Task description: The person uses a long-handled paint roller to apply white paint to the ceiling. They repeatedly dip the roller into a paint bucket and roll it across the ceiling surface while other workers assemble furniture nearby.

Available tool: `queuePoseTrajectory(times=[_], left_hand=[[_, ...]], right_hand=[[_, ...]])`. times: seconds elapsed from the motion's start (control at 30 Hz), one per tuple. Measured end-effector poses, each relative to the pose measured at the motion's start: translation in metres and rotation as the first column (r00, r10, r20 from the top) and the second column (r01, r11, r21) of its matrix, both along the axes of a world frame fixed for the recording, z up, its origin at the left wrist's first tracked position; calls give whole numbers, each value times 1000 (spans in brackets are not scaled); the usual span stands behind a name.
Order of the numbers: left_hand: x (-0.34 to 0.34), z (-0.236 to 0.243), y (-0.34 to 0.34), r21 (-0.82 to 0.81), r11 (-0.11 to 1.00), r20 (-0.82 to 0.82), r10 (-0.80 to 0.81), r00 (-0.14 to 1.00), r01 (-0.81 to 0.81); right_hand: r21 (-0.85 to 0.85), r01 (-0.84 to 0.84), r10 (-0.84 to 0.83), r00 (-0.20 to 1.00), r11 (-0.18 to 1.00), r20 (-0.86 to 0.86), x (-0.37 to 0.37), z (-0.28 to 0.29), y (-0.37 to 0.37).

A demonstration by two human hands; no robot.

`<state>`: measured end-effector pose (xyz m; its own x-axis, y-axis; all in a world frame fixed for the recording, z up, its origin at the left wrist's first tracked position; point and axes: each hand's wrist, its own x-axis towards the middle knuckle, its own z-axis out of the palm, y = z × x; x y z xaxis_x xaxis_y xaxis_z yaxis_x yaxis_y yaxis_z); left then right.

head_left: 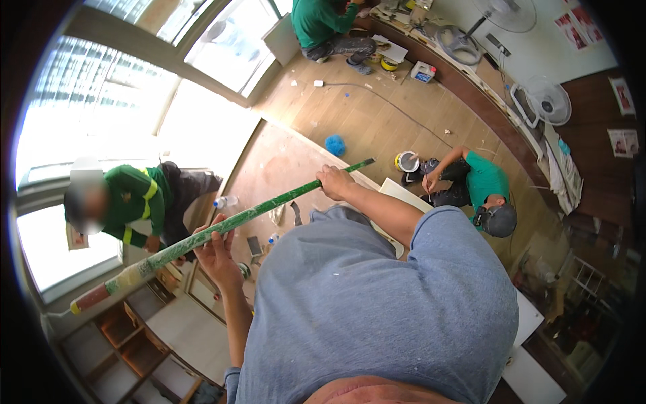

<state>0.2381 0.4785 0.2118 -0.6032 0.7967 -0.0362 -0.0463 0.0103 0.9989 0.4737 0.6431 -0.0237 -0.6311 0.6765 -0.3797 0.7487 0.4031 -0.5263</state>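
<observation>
Head view: green pole (269, 203) slants across beyond the shirt (377, 289), left hand (219, 259) holding its middle, right hand (334, 182) curled near the thin end; probably stiff, fairly light, steadiest gripped so.

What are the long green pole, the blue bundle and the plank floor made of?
The green pole: possibly metal or wood, with a worn painted finish, judging by its pale flecks.
The blue bundle: perhaps thin plastic, finish unclear; it looks crumpled.
The plank floor: wood or laminate, apparently satin, with visible seams.
</observation>
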Motion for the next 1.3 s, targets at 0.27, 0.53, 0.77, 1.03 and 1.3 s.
queuePoseTrajectory(times=[0.27, 0.53, 0.77, 1.03, 1.3], left_hand=[[42, 32, 129, 97, 920, -5, -382, 924, 380], [120, 190, 257, 113, 705, -327, -639, 697, 700], [165, 324, 363, 273, 570, -442, -641, 628, 775], [188, 408, 452, 400, 527, -453, -598, 661, 750], [193, 410, 487, 417, 510, -473, -585, 658, 753]], right_hand=[[13, 265, -260, 953, 964, -156, 53, -36, 37], [-75, 455, -442, 793, 887, -419, 142, 54, 86], [-199, 575, -562, 570, 794, -600, 224, 63, 87], [-146, 601, -388, 294, 785, -873, 283, 134, 96], [-66, 653, -314, 272, 755, -910, 280, 206, 133]])
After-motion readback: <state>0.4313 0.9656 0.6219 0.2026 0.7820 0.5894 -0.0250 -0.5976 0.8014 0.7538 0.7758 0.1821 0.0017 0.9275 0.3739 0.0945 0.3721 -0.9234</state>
